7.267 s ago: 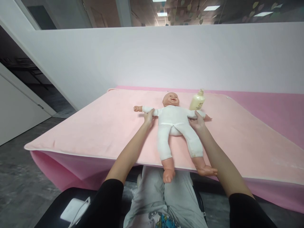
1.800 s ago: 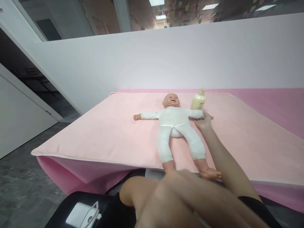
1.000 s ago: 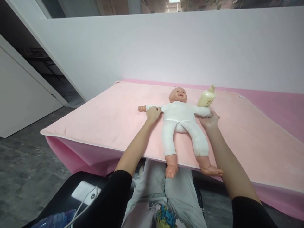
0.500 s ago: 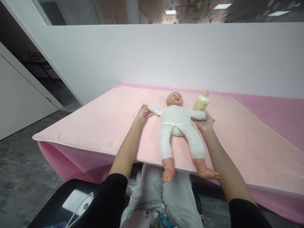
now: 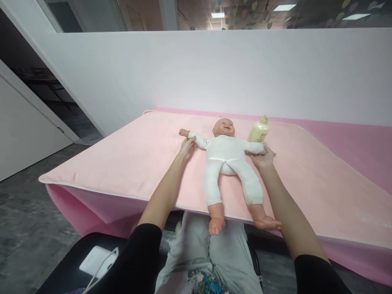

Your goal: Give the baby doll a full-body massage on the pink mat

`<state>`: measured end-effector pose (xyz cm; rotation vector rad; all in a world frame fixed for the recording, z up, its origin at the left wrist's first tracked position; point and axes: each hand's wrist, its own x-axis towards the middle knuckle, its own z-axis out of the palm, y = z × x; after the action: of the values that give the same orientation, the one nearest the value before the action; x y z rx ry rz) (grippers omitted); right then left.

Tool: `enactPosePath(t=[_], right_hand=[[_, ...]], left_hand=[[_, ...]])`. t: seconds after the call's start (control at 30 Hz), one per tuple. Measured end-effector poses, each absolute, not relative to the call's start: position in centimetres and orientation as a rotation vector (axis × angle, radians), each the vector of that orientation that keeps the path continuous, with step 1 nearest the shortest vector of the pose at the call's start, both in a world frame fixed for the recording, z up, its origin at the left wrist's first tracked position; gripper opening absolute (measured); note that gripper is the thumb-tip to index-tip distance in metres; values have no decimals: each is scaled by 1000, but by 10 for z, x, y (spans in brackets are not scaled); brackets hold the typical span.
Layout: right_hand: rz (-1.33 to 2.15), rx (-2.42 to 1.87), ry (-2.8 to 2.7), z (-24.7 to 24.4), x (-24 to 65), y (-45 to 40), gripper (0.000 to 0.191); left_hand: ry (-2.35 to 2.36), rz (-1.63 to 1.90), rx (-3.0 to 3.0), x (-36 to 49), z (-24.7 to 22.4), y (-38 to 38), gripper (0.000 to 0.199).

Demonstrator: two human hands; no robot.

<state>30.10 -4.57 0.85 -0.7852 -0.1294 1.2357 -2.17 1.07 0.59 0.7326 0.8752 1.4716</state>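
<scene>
One baby doll [image 5: 226, 153] lies face up, white-bodied, arms spread.

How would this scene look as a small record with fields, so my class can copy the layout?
Main object: baby doll in white, face up, arms spread
Left hand: at one of the doll's sleeved arms; firmness of grip unclear
Right hand: holds the doll's other arm near the wrist
Surface: pale pink cloth; the doll's feet extend past its near edge
Nearby: pale yellow bottle, beyond the arm at the right hand
Lower left: white device with a cable, on a black seat
</scene>
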Motion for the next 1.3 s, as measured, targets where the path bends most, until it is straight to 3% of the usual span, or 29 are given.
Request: enactPosePath(t=[0.2, 0.7, 1.3], right_hand=[[1233, -772, -112, 8, 301, -45, 21], [1224, -795, -119, 8, 300, -45, 23], [1232, -782, -125, 5, 303, -43, 24]], left_hand=[[1013, 1403, 963, -15, 5, 3, 46], [1087, 1480, 956, -10, 9, -3, 32], [1067, 1480, 919, -10, 10, -4, 32]])
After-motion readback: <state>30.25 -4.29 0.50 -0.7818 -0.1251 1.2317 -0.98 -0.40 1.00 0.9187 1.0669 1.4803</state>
